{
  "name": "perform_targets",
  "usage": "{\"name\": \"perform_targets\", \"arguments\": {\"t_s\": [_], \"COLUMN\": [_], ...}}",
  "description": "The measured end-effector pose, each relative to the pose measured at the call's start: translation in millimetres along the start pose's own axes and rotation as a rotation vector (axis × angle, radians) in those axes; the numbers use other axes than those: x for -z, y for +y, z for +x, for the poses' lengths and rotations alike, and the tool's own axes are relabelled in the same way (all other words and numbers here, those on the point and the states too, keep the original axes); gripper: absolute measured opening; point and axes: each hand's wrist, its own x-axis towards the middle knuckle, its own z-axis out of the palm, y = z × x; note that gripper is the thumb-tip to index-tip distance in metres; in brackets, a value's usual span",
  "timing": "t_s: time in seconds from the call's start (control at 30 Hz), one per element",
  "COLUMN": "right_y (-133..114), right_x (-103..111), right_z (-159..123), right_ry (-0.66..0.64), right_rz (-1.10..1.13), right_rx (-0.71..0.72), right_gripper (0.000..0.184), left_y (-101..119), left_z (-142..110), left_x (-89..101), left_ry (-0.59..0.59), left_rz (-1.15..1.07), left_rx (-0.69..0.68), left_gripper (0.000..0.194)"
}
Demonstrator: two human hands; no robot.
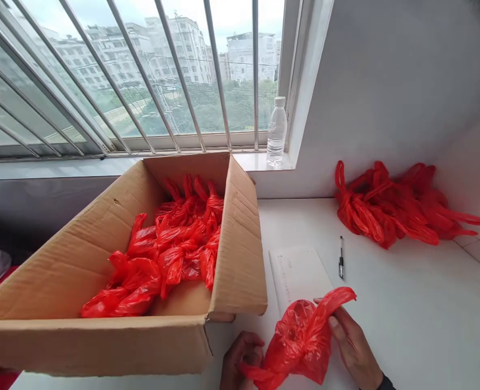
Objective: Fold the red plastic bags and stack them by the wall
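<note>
A red plastic bag (300, 341), bulging and drawn together at a knot in its middle, is between my hands over the white table. My left hand (242, 360) has its fingers curled round one handle end at the lower left. On the other side, my right hand (354, 341) pinches the opposite handle, which sticks up past the thumb. What the bag contains is hidden by the plastic. Just beyond it lies an open notebook (300, 271) with small writing, partly covered by the bag. A black pen (341, 257) rests to the notebook's right.
On the left stands an open cardboard box (240, 233) with several tied red bags (183, 233) inside. More red bags (398, 200) lie heaped against the wall at right. A clear water bottle (277, 132) stands on the sill by the barred window.
</note>
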Motion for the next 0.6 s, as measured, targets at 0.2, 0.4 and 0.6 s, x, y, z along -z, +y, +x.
{"name": "perform_targets", "arguments": {"t_s": [0.2, 0.4, 0.6], "right_y": [17, 24, 41], "right_x": [2, 0, 7], "right_z": [-4, -3, -6], "right_ry": [0.009, 0.085, 0.092], "right_rz": [-0.017, -0.089, -0.176], "right_rx": [-0.03, -0.04, -0.031], "right_gripper": [0.035, 0.032, 0.034], "left_y": [-14, -24, -26], "left_z": [-1, 1, -2], "left_x": [-2.7, 3.4, 12.0], "left_ry": [-0.004, -0.049, -0.085], "left_rz": [-0.013, 0.019, 0.039], "left_rx": [-0.031, -0.045, -0.097], "left_gripper": [0.058, 0.055, 0.05]}}
